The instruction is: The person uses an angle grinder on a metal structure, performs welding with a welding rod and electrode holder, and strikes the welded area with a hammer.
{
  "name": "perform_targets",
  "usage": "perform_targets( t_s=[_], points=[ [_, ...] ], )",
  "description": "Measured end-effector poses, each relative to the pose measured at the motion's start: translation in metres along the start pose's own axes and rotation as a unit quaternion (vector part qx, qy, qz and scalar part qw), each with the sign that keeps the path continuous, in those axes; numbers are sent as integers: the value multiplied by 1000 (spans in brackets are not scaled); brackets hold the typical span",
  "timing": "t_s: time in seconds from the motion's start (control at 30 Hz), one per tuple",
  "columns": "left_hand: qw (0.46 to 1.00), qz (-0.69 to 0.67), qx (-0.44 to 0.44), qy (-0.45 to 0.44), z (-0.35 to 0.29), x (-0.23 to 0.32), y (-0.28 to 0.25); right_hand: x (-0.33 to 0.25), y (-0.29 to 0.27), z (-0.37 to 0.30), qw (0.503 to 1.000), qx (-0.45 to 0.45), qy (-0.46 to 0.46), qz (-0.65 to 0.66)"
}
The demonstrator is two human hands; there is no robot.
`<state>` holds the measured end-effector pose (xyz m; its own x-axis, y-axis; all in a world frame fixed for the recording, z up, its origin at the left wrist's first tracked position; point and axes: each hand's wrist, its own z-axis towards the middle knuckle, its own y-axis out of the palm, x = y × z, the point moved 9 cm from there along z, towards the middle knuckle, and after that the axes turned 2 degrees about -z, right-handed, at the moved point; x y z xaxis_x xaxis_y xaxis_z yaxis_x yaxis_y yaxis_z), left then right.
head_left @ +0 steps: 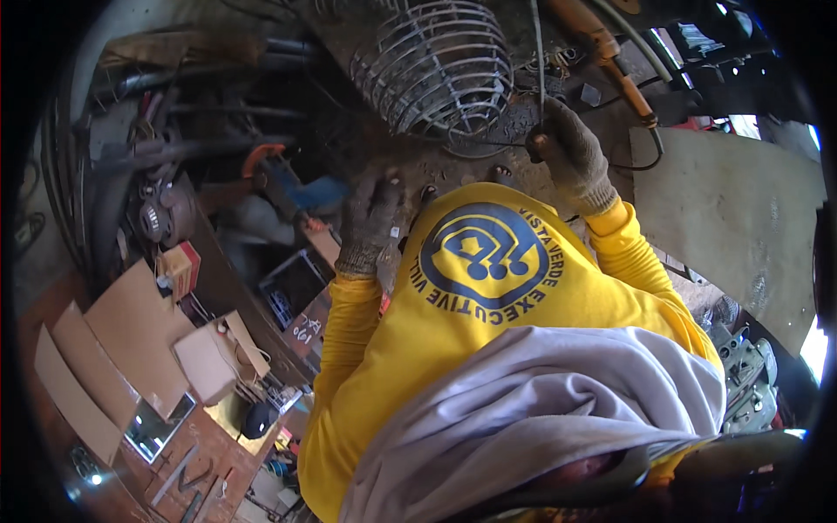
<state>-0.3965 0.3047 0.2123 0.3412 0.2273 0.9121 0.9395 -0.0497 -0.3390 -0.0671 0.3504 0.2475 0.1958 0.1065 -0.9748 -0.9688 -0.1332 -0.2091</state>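
My right hand (pixel 571 157), in a dark grey knit glove, is closed around a thin metal rod (pixel 538 61) that stands up past the top edge of the picture. Just left of it, a round cage (pixel 436 65) of curved metal bars and rings rests on the dark floor. My left hand (pixel 375 209), gloved alike and somewhat blurred, hangs beside my body with its fingers stretched out. No held object shows in it. The cage's top end is cut off by the picture's edge.
An orange power tool (pixel 610 65) with a cable lies at the upper right, near a large flat sheet (pixel 724 227). To my left are a blue and orange tool (pixel 305 187), a bench grinder (pixel 161 209), metal bars and cardboard boxes (pixel 135 336).
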Motion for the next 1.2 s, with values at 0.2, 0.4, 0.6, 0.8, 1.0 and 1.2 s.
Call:
perform_targets(
  t_s=[0.2,0.4,0.6,0.8,1.0,1.2],
  points=[
    [967,64,-91,228,1,106,37,-37,58,5,977,-130,24,167],
    [983,-40,-144,108,25,43,45,-21,25,-12,943,-97,99,302],
    [975,60,-214,26,57,1,45,-6,1,-29,898,113,165,391],
    [918,159,-308,193,74,29,106,14,-26,-65,922,249,278,102],
    [899,149,-348,220,73,34,137,26,-21,-114,903,275,329,21],
    [889,194,-391,137,81,13,140,25,-24,-150,879,305,362,-62]
  ],
)
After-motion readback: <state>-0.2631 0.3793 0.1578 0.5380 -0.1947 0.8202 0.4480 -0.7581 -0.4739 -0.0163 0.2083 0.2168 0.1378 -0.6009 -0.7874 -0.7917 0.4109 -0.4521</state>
